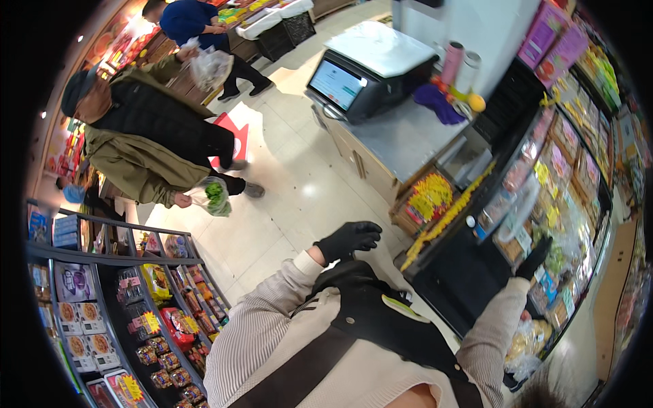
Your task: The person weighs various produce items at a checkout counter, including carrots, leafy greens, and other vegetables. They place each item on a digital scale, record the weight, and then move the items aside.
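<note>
My left hand [351, 241], in a black glove, is raised in front of my chest above the tiled floor. Its fingers are loosely bent, and I see nothing in them. To the right, my gloved right hand [534, 259] reaches over a display case of packed goods. It is beside a clear plastic bag of green vegetables [556, 255]; whether it touches or grips the bag is unclear. Wrapped food trays [510, 249] lie just left of that hand. Nearer my body, a black ledge [449, 280] runs along the case.
A scale with a screen [375, 74] stands on a counter [403, 148] ahead, near a pink bottle [452, 62] and purple cloth [441, 102]. Snack shelves [148, 306] line the left. A person in an olive coat [135, 158] carries clear bags; a person in blue [189, 23] is beyond.
</note>
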A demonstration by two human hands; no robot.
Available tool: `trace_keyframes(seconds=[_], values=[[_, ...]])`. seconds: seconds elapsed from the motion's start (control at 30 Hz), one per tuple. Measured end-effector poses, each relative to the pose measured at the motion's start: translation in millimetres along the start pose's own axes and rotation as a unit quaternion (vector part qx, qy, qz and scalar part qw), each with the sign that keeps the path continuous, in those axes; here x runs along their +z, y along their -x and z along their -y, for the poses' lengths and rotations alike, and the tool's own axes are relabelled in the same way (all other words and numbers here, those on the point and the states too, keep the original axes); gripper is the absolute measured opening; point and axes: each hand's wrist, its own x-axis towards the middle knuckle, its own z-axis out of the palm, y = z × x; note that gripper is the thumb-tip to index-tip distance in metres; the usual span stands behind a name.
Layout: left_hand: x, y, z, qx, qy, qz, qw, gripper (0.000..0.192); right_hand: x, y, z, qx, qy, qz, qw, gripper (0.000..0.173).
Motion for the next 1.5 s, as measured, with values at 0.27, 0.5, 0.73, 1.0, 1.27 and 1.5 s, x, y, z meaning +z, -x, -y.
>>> trace_keyframes(seconds=[0.27, 0.5, 0.73, 1.0, 1.27, 1.5], values=[[-71.3, 15.0, -22.8, 0.063, -0.113, 0.018, 0.991, 0.033, 115.7, 146.6, 142.8, -0.199, 0.216, 0.186, 0.938, 0.044], [-134.2, 36.9, -23.3, 0.102, -0.129, -0.015, 0.986, 0.034, 219.6, 224.6, 162.5, -0.150, 0.136, 0.228, 0.952, 0.036], [-146.6, 22.2, -42.2, 0.093, -0.133, 0.007, 0.987, 0.036, 287.7, 206.4, 152.6, -0.094, 0.020, 0.278, 0.956, 0.037], [-152.3, -21.1, -112.9, 0.083, -0.100, -0.057, 0.990, 0.039, 355.1, 170.1, 133.0, -0.019, -0.085, 0.334, 0.939, 0.042], [-151.3, -83.2, -182.1, 0.146, -0.124, -0.094, 0.977, 0.033, 378.9, 124.7, 126.4, 0.000, -0.093, 0.337, 0.937, 0.039], [-165.1, -144.1, -274.7, 0.313, -0.101, -0.198, 0.923, 0.028, 377.5, 116.1, 111.9, 0.014, -0.070, 0.312, 0.948, 0.035]])
